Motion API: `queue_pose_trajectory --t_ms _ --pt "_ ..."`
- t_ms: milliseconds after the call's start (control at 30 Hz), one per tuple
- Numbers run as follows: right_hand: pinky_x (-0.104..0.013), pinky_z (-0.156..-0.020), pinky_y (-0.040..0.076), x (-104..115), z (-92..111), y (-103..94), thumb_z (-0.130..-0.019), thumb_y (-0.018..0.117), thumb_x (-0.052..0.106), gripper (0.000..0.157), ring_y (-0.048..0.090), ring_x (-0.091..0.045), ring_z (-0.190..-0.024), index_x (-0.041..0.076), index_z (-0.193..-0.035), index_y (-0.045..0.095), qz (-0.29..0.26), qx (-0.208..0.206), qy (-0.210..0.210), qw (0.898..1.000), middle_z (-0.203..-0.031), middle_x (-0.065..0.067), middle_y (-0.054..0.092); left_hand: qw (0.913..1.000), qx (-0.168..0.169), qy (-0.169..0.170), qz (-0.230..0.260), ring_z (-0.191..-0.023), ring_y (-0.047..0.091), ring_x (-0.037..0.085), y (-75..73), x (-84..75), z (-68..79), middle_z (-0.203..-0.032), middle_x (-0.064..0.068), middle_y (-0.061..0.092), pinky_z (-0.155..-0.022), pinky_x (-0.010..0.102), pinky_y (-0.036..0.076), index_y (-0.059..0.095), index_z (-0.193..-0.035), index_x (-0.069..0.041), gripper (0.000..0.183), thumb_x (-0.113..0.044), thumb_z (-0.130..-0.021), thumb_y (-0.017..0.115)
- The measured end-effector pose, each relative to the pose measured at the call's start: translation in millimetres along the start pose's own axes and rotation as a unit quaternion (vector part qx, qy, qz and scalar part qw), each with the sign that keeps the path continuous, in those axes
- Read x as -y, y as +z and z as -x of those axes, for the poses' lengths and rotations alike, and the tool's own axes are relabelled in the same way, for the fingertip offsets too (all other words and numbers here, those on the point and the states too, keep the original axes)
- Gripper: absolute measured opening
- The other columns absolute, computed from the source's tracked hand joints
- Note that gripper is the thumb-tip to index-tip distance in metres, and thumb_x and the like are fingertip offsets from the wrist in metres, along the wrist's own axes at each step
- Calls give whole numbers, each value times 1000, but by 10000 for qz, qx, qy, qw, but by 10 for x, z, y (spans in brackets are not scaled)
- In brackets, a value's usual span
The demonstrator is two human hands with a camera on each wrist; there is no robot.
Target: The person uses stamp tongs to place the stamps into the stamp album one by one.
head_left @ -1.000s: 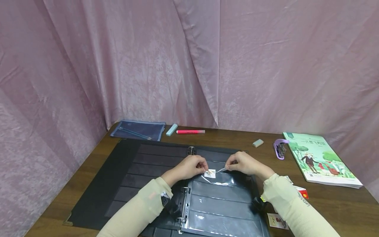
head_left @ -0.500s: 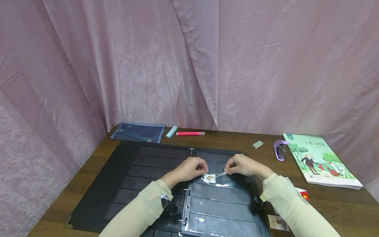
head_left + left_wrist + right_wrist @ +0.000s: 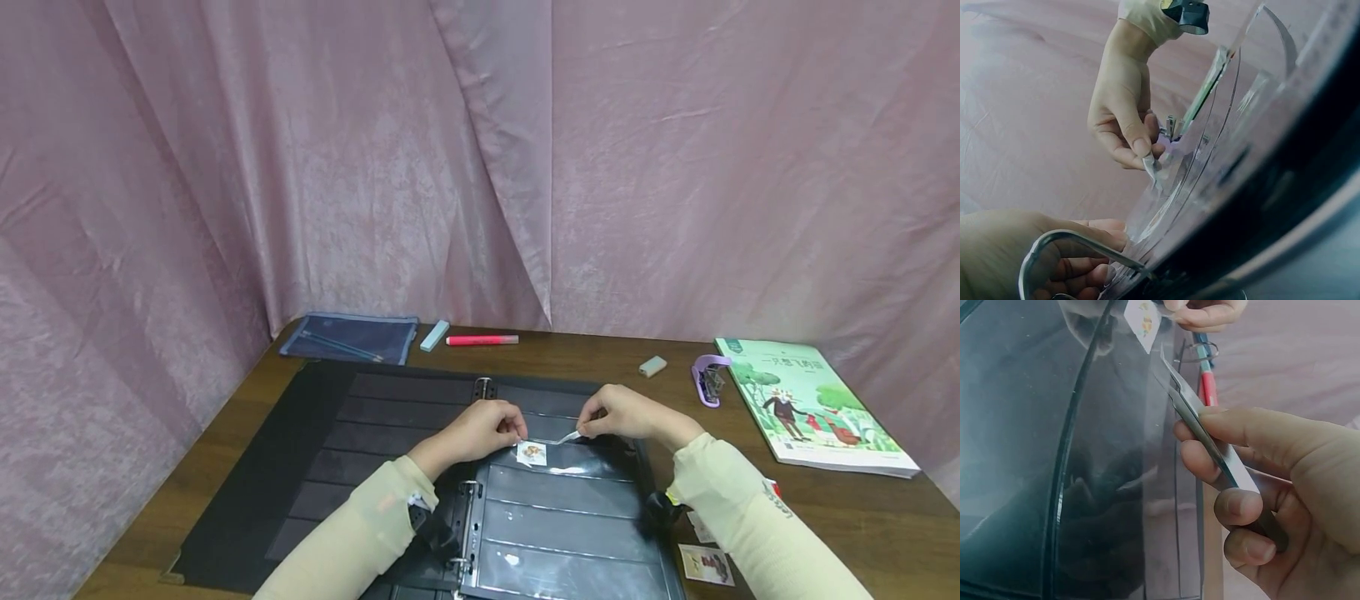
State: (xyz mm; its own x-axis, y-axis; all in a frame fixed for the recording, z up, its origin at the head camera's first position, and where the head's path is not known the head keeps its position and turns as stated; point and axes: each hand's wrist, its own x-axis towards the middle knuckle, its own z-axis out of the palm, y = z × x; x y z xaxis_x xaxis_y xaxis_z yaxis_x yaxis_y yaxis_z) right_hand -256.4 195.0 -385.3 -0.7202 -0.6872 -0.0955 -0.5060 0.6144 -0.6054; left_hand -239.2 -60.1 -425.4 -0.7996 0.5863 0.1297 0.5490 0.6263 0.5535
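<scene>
A small white-bordered stamp [image 3: 532, 454] with an orange-brown picture sits in a clear pocket row of the ring-binder stamp album [image 3: 555, 523]. Beside its upper left corner, my left hand [image 3: 480, 429] pinches the pocket's clear film between thumb and fingers. My right hand [image 3: 626, 413] grips steel tweezers [image 3: 1239, 474] with bent, fine tips. Those tips stand slightly apart and point toward the stamp, with a gap between them and it in the right wrist view. Part of the left hand is cut off in that view.
Loose stamps [image 3: 707, 564] lie under my right forearm. Behind the album are a blue mesh pouch [image 3: 352, 337], a light-blue block [image 3: 434, 335], a red marker [image 3: 482, 340] and an eraser [image 3: 652, 366]. A purple stapler [image 3: 708, 381] and a green book [image 3: 813, 404] stand at right.
The stamp has slid down from beside the left fingertips to lie flat in the pocket. The tweezers have drawn off it to the right, while the left hand has barely moved.
</scene>
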Motion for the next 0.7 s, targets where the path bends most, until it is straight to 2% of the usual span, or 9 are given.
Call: queue_pose_trajectory --t_ms 333,500,700 --pt "-17 -57 40 16 154 -139 -81 63 18 13 47 0 -61 7 -83 69 -19 -90 249 9996 -72 1 65 10000 60 64 45 -66 48 0 74 37 7 -73 -10 56 -61 15 40 62 -77 -20 9 -12 -81 63" --pt "-18 -56 37 39 260 -299 -83 62 21 15 41 -2 -60 8 -87 68 -9 -135 355 9993 -79 1 66 9999 129 33 33 -66 48 1 39 43 19 -72 -10 55 -61 16 41 62 -78 -20 8 -13 -82 64" --pt "-20 -64 42 65 421 -494 -84 61 23 14 48 -4 -71 12 -89 69 310 -279 491 9979 -83 3 66 9998 147 22 103 -66 48 3 -8 37 2 -73 -9 56 -61 17 41 62 -78 -20 10 -11 -83 61"
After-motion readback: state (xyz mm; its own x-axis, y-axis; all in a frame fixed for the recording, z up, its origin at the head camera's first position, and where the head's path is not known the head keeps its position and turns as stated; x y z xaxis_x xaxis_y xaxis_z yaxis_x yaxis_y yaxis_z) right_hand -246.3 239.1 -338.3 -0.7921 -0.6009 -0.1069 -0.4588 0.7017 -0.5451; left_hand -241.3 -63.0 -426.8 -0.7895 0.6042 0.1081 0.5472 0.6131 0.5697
